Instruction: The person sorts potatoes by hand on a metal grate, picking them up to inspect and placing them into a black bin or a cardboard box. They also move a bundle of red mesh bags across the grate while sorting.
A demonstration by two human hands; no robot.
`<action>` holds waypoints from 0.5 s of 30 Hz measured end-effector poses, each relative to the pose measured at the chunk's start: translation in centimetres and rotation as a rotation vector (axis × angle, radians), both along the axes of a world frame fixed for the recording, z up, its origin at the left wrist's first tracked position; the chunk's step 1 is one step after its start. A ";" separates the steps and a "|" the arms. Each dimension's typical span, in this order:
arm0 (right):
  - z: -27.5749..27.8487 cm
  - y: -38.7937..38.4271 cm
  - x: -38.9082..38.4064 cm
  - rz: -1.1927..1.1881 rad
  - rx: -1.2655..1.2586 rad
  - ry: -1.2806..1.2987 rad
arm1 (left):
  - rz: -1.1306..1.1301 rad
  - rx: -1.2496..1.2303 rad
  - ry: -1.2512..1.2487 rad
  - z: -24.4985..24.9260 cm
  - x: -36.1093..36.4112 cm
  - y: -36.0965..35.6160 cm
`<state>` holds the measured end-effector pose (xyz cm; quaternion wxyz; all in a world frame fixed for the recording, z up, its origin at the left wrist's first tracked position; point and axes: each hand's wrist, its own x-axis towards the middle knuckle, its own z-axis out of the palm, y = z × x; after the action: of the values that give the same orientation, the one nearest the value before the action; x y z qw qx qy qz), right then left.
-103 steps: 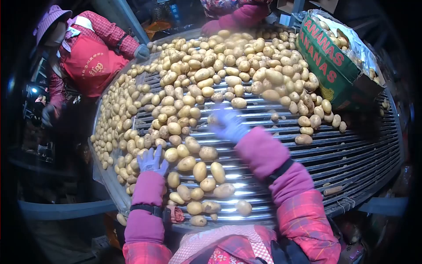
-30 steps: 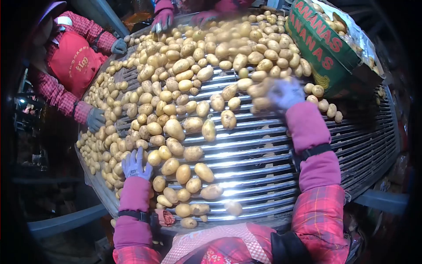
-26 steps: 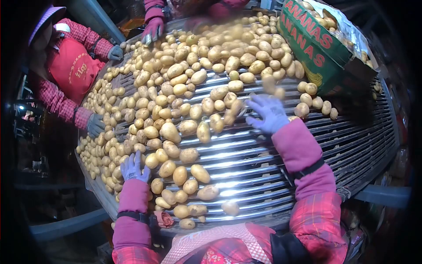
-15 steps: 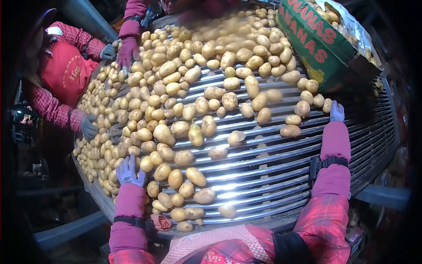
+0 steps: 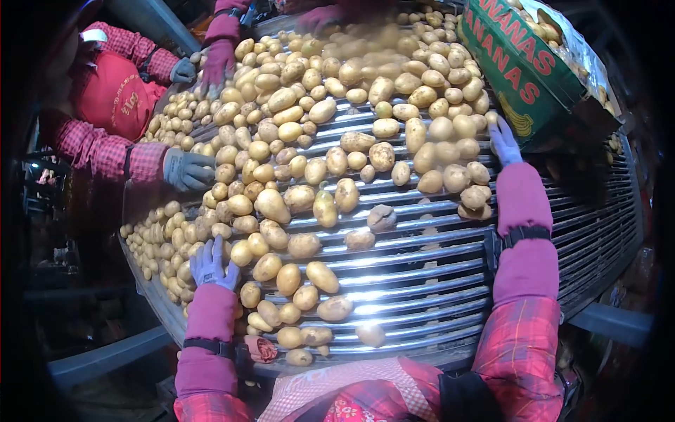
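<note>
My left hand (image 5: pixel 212 266), in a lavender glove, rests with spread fingers at the near-left edge of the potato pile (image 5: pixel 285 133). It touches potatoes but grips none. My right hand (image 5: pixel 504 143), gloved alike, lies stretched out against the right side of a group of potatoes (image 5: pixel 460 149), just left of the green banana box (image 5: pixel 529 67). Its fingers are extended and hold nothing that I can see. The potatoes lie on a table of shiny metal rollers (image 5: pixel 415 281). A dark, lumpy potato (image 5: pixel 382 219) sits near the middle.
Across on the left, a co-worker's grey-gloved hand (image 5: pixel 188 171) is among the potatoes, the other grey glove (image 5: pixel 183 70) farther back. Another person's pink-gloved hand (image 5: pixel 218 67) touches the far pile. A crumpled reddish scrap (image 5: pixel 261 349) lies by the near edge.
My right hand has moved left and away from me, and the potatoes beside it have shifted left into a tighter group. My left hand barely moved. The co-worker's near grey glove reached right.
</note>
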<state>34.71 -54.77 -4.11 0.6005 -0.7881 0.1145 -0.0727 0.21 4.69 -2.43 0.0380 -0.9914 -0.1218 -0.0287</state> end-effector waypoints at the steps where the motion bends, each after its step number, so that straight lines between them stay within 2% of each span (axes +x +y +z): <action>1: -1.4 0.7 0.9 -0.047 -0.413 -0.102 | -0.020 0.010 -0.015 0.2 0.0 -0.2; 2: -1.7 2.1 0.9 -0.094 -0.827 -0.205 | -0.011 0.011 -0.013 0.6 0.0 -0.3; 4: 0.0 2.1 0.8 0.349 -0.536 0.094 | -0.020 0.001 -0.023 0.8 0.2 -0.6; 5: -3.1 3.0 -0.4 0.221 -0.486 -0.241 | -0.009 0.022 -0.037 0.5 0.2 -0.5; 6: -2.1 4.0 -1.9 0.239 -0.494 -0.245 | 0.008 0.010 -0.001 0.6 0.1 -0.5; 8: 1.0 7.1 -5.1 0.384 -0.954 -0.332 | 0.015 0.020 -0.010 0.7 0.1 -0.6; 10: 1.7 8.0 -5.9 0.605 -0.755 -0.315 | 0.000 0.022 -0.063 0.6 0.2 -0.5; 12: 2.0 9.5 -9.1 0.648 -0.754 -0.257 | -0.031 0.002 -0.103 0.5 -0.2 -0.5; 14: 3.8 11.2 -11.8 0.772 -0.909 -0.350 | -0.022 -0.006 -0.060 0.6 -0.1 -0.3; 15: 4.2 11.8 -13.3 0.803 -0.879 -0.361 | -0.025 -0.009 -0.055 0.4 -0.3 -0.3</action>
<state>21.37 -42.97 0.14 0.2101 -0.9185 -0.3347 -0.0136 -0.07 4.39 -2.04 0.0298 -0.9918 -0.1105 -0.0561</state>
